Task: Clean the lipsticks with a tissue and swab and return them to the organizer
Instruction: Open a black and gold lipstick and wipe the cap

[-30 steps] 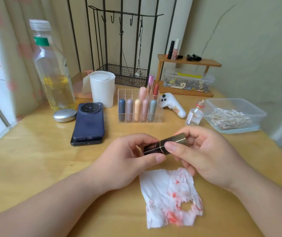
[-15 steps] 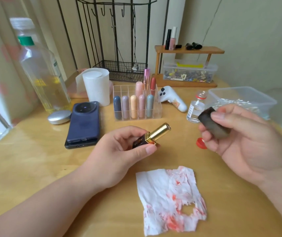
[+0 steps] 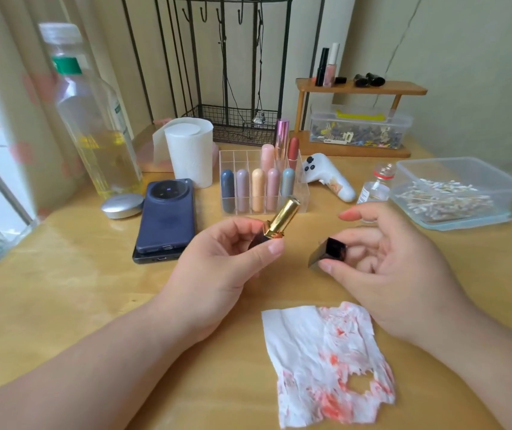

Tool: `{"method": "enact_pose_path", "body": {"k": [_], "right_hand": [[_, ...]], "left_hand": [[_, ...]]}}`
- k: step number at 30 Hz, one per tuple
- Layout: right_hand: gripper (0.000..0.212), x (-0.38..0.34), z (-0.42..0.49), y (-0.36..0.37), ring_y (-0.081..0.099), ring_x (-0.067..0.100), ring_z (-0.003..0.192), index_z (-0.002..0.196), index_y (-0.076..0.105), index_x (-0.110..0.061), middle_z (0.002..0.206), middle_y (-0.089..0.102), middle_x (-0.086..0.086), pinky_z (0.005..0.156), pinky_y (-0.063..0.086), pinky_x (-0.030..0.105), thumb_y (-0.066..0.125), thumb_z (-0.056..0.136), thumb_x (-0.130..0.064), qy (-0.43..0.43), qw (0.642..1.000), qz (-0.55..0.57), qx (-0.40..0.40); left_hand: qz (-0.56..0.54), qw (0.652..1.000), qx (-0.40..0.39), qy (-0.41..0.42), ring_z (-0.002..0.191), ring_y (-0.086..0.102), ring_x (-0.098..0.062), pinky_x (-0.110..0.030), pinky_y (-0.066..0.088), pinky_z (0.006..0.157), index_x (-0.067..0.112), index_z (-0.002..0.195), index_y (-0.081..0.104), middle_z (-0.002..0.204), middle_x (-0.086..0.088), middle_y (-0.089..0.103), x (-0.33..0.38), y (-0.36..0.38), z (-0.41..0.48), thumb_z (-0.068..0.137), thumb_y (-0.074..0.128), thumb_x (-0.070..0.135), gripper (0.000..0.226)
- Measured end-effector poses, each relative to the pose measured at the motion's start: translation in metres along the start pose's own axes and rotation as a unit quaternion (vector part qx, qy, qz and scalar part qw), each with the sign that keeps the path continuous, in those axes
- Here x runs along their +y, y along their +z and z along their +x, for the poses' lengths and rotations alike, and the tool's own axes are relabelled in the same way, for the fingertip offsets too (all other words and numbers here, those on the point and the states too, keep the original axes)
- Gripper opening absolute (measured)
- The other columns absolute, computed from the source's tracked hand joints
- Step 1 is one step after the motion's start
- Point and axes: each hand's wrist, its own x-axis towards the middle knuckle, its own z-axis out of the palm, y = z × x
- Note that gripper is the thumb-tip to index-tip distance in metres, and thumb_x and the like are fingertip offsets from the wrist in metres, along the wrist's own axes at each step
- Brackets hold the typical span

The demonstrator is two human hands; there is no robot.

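Observation:
My left hand (image 3: 226, 262) grips the dark base of an uncapped lipstick (image 3: 282, 217), whose gold tube points up and to the right. My right hand (image 3: 385, 268) holds the dark square cap (image 3: 327, 252) between thumb and fingers, a short way right of the tube. A white tissue (image 3: 326, 361) smeared with red lies flat on the table below both hands. Behind them stands the clear organizer (image 3: 236, 164) holding several pastel lipsticks. A clear box of cotton swabs (image 3: 453, 193) sits at the right.
A dark blue phone (image 3: 167, 215) lies left of the organizer beside a silver disc (image 3: 122, 205), a large oil bottle (image 3: 93, 119) and a paper roll (image 3: 191, 150). A small vial (image 3: 375, 187), a white controller (image 3: 329, 178) and a wooden shelf (image 3: 360, 88) stand behind.
The cap came off the lipstick. My right hand carried it to the right and has now lowered it, its open end toward me. My left hand has raised the gold tube slightly.

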Motion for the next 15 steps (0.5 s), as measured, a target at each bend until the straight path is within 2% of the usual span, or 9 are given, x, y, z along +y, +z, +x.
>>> {"method": "enact_pose_path", "body": {"k": [3, 5, 7, 10, 12, 15], "right_hand": [[0.055, 0.002, 0.003, 0.0, 0.049, 0.008, 0.051, 0.104, 0.052, -0.039, 0.084, 0.071, -0.013, 0.053, 0.047, 0.022, 0.082, 0.076, -0.002, -0.005, 1.0, -0.025, -0.014], [0.055, 0.004, 0.003, 0.0, 0.05, 0.009, 0.051, 0.107, 0.049, -0.039, 0.084, 0.07, -0.017, 0.055, 0.047, 0.026, 0.081, 0.077, -0.006, 0.008, 0.997, -0.065, -0.045], [0.056, 0.006, 0.004, 0.001, 0.053, 0.012, 0.054, 0.109, 0.048, -0.042, 0.086, 0.07, -0.017, 0.057, 0.05, 0.032, 0.081, 0.078, -0.008, 0.023, 0.994, -0.079, -0.071], [0.056, 0.01, 0.005, 0.002, 0.052, 0.012, 0.055, 0.109, 0.049, -0.042, 0.086, 0.071, -0.018, 0.057, 0.05, 0.032, 0.081, 0.078, -0.008, 0.033, 0.994, -0.074, -0.073], [0.056, 0.01, 0.005, 0.002, 0.053, 0.011, 0.057, 0.11, 0.049, -0.041, 0.086, 0.07, -0.02, 0.058, 0.051, 0.032, 0.082, 0.077, -0.009, 0.032, 0.994, -0.074, -0.071], [0.057, 0.012, 0.004, 0.001, 0.055, 0.012, 0.06, 0.111, 0.049, -0.041, 0.087, 0.069, -0.02, 0.061, 0.053, 0.037, 0.082, 0.077, -0.01, 0.029, 0.994, -0.074, -0.072]], "left_hand": [[0.046, 0.999, 0.027, 0.003, 0.075, 0.066, -0.023, -0.041, 0.053, 0.083, 0.03, 0.083, 0.072, 0.08, -0.009, 0.071, 0.001, 0.001, -0.002, 0.065, 0.092, 0.034, 0.027], [0.131, 0.99, 0.057, 0.006, 0.081, 0.071, -0.023, -0.042, 0.055, 0.088, 0.026, 0.083, 0.069, 0.085, -0.006, 0.075, 0.003, 0.001, -0.003, 0.069, 0.091, 0.033, 0.027], [0.256, 0.963, 0.082, 0.006, 0.078, 0.07, -0.015, -0.028, 0.056, 0.077, 0.03, 0.084, 0.068, 0.085, 0.005, 0.074, 0.006, -0.001, -0.002, 0.072, 0.087, 0.037, 0.024], [0.425, 0.901, 0.08, 0.007, 0.079, 0.059, 0.0, -0.009, 0.039, 0.064, 0.042, 0.079, 0.064, 0.088, 0.016, 0.064, 0.011, -0.003, 0.0, 0.072, 0.083, 0.05, 0.022], [0.46, 0.885, 0.066, -0.011, 0.076, 0.055, 0.004, -0.007, 0.037, 0.06, 0.042, 0.078, 0.064, 0.083, 0.018, 0.06, 0.013, -0.001, 0.001, 0.073, 0.082, 0.051, 0.021], [0.469, 0.88, 0.074, -0.036, 0.064, 0.055, 0.002, -0.009, 0.037, 0.053, 0.038, 0.083, 0.066, 0.072, 0.016, 0.059, 0.016, 0.001, 0.0, 0.074, 0.082, 0.051, 0.023]]}}
